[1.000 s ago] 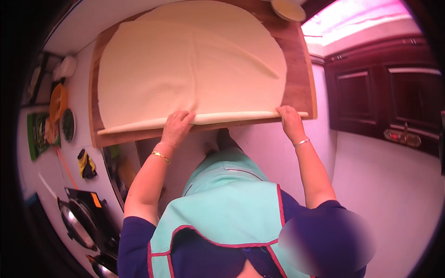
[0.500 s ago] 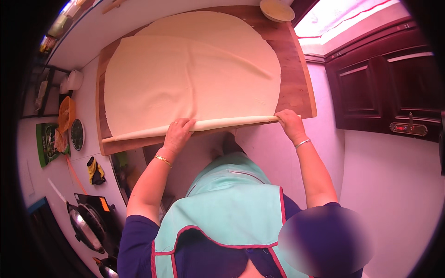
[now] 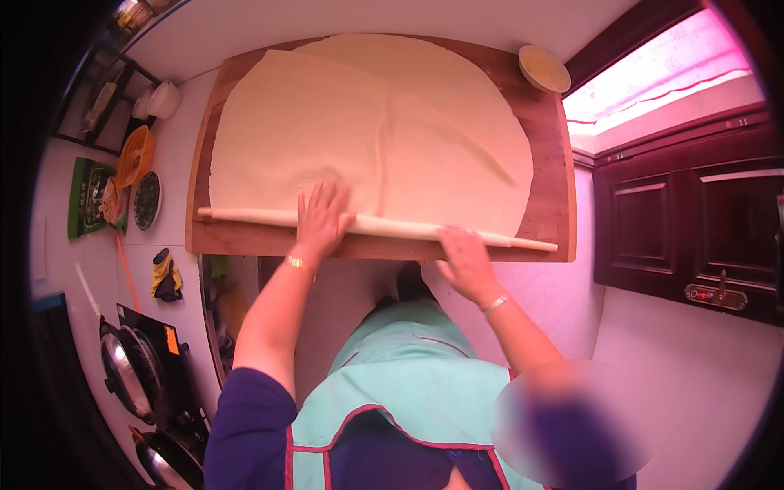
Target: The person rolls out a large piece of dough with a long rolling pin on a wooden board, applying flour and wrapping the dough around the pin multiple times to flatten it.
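Observation:
A large round sheet of pale dough [image 3: 302, 122] covers most of a wooden board [image 3: 549, 192], with a fold slanting across its upper part and a crease near its middle. Along its near edge lies a long thin rolling pin [image 3: 535, 244], its two tapered ends bare and its middle seemingly wrapped in dough. My left hand [image 3: 322, 216] rests on the pin left of centre, fingers spread and reaching onto the sheet. My right hand [image 3: 467, 257] lies over the pin right of centre, its thumb apart from the fingers. Neither hand grips the pin.
A pale bowl [image 3: 544, 69] stands at the board's far right corner. To the left are an orange basket [image 3: 135, 157], a green bag [image 3: 85, 196], yellow-black gloves [image 3: 167, 276] and lidded pans [image 3: 126, 371]. A dark wooden cabinet door [image 3: 686, 220] is on the right.
Both hands have opened over the pin. My right hand has slid inward from the pin's right end, leaving that end bare; my left hand now reaches onto the dough. The whole view has shifted.

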Motion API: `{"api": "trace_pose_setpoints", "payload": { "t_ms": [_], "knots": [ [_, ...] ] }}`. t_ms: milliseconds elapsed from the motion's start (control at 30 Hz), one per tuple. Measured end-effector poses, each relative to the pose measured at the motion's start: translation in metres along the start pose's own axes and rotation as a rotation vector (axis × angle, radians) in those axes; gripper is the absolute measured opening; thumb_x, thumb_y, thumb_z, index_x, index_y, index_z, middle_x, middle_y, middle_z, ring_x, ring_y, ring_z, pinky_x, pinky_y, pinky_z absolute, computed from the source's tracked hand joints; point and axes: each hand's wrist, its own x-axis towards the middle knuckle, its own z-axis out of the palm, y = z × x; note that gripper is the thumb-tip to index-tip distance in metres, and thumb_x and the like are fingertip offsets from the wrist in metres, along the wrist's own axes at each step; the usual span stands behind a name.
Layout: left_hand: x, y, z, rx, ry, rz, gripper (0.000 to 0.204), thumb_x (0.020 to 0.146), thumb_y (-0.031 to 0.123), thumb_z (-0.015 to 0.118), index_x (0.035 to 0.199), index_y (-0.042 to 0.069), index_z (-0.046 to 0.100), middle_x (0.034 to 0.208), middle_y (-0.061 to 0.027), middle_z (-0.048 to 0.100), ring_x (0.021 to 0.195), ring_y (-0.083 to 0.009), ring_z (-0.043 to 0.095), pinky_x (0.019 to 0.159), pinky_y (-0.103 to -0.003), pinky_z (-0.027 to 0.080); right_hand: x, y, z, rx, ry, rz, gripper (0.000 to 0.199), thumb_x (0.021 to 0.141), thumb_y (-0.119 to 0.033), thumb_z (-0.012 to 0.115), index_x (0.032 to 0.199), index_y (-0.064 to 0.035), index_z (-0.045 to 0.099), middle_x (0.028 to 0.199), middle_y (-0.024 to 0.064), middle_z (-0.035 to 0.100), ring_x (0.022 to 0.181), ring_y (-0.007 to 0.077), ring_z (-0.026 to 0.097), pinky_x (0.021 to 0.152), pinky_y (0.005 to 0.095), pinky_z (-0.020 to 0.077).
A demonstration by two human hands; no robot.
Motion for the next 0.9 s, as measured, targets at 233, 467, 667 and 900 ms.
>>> {"api": "trace_pose_setpoints", "payload": {
  "t_ms": [233,467,667,900],
  "knots": [
    [-0.004,-0.063,-0.009,-0.112,0.028,-0.059,0.064,0.083,0.038,0.07,0.139,0.017,0.046,0.147,-0.0088,0.041,0.14,-0.0289,0.032,0.114,-0.059,0.019,0.051,0.024,0.031,-0.045,0.132,0.029,0.059,0.077,-0.019,0.073,0.131,-0.0107,0.051,0.126,0.0115,0.054,0.121,0.0294,0.049,0.102,0.0466,0.0371],
    [-0.022,-0.138,-0.043,-0.021,-0.102,-0.012,0.048,0.071,0.021,0.078,0.114,0.011,0.063,0.103,-0.0093,0.06,0.102,-0.0318,0.056,0.092,-0.043,0.045,0.071,0.032,0.044,0.066,0.079,-0.058,0.053,0.071,-0.011,0.074,0.121,-0.012,0.059,0.108,0.0077,0.058,0.104,0.0266,0.055,0.089,0.0401,0.0442],
    [-0.09,-0.158,-0.01,0.022,-0.046,-0.335,0.067,0.093,0.049,0.053,0.148,0.017,0.035,0.156,-0.0145,0.027,0.144,-0.0357,0.023,0.115,-0.054,0.019,0.069,-0.001,0.03,0.107,0.155,-0.158,0.045,0.072,-0.011,0.074,0.116,-0.0097,0.06,0.097,0.0085,0.063,0.095,0.0288,0.059,0.082,0.0418,0.0468],
    [-0.083,-0.139,-0.009,-0.105,0.043,-0.168,0.063,0.091,0.043,0.06,0.145,0.016,0.04,0.151,-0.0135,0.035,0.139,-0.033,0.034,0.114,-0.055,0.021,0.051,0.035,-0.013,0.273,-0.084,-0.111,0.04,0.075,-0.011,0.072,0.113,-0.0086,0.06,0.096,0.011,0.062,0.092,0.0299,0.058,0.083,0.0437,0.0453]
  ]
}}
